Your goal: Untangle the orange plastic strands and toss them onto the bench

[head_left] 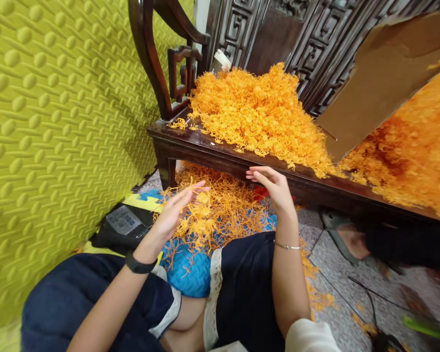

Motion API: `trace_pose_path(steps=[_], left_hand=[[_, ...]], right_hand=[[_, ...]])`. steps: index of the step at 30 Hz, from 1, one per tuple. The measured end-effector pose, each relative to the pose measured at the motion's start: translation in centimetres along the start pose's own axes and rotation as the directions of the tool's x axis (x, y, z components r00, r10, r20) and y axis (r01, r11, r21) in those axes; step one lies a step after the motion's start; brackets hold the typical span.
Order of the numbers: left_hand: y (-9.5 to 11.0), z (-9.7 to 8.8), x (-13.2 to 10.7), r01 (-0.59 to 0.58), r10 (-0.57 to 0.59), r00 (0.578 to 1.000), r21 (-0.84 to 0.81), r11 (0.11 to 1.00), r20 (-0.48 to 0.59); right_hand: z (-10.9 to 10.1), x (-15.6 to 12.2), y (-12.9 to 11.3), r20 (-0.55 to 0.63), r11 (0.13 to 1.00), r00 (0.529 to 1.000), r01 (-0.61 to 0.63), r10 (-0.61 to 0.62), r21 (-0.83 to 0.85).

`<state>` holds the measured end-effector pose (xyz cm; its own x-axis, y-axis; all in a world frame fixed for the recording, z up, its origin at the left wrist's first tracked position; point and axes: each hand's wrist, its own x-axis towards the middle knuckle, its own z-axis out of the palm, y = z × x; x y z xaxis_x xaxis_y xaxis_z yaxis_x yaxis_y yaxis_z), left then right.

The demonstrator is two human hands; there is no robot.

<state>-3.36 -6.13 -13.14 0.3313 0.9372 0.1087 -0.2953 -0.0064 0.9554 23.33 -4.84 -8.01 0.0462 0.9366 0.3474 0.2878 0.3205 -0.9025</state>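
Observation:
My left hand [176, 210] is raised over a tangle of thin orange plastic strands [238, 208] on the floor, its fingers stretched out. Just beside those fingers is a cluster of orange spidery plastic pieces [200, 220]; whether they touch the hand I cannot tell. My right hand [273, 188] is in front of the bench edge with its fingers extended to the left, and I see nothing in it. On the dark wooden bench [220, 154] lies a big heap of small orange plastic pieces [253, 107], beyond both hands.
A cardboard sheet [381, 73] divides the heap from another orange pile [414, 146] at right. Left is a yellow textured mat wall [58, 122], with a black bag-like item [122, 222] near its foot. Another person's sandalled foot [352, 239] and dark cables [370, 298] are at right.

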Motion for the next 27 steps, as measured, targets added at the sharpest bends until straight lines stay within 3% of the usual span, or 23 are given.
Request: trace_pose_path(steps=[3,7,9,13,22,27], left_hand=[[0.0,0.7,-0.3,-0.02,0.02,1.0,0.06,0.998,0.007],[0.2,1.6,-0.8,-0.049,0.048,0.999,0.149,0.988,0.012],[0.4,2.1,-1.1,-0.082,0.081,0.997,0.19,0.978,0.011],[0.6,2.6,-1.8,-0.151,0.162,0.987,0.247,0.957,-0.021],[0.7,3.5,-2.3,-0.236,0.271,0.953,0.235,0.943,-0.132],[1.1,2.9,-2.6,-0.262,0.341,0.901,0.29,0.921,-0.268]], right_hand=[[0.5,-1.8,-3.9,0.011,0.995,0.996,0.083,-0.083,-0.059],[3.3,-4.0,-7.1,0.3,0.942,0.943,0.225,-0.146,-0.25],[5.1,-4.5,-7.3,0.391,0.912,0.913,0.255,-0.117,-0.32],[7.5,-4.6,-6.2,0.364,0.894,0.931,0.179,-0.02,-0.41],[6.6,-4.0,-5.9,0.474,0.936,0.88,0.19,-0.028,-0.297],[7.6,-4.2,-5.8,0.545,0.946,0.835,0.233,-0.076,-0.225]])
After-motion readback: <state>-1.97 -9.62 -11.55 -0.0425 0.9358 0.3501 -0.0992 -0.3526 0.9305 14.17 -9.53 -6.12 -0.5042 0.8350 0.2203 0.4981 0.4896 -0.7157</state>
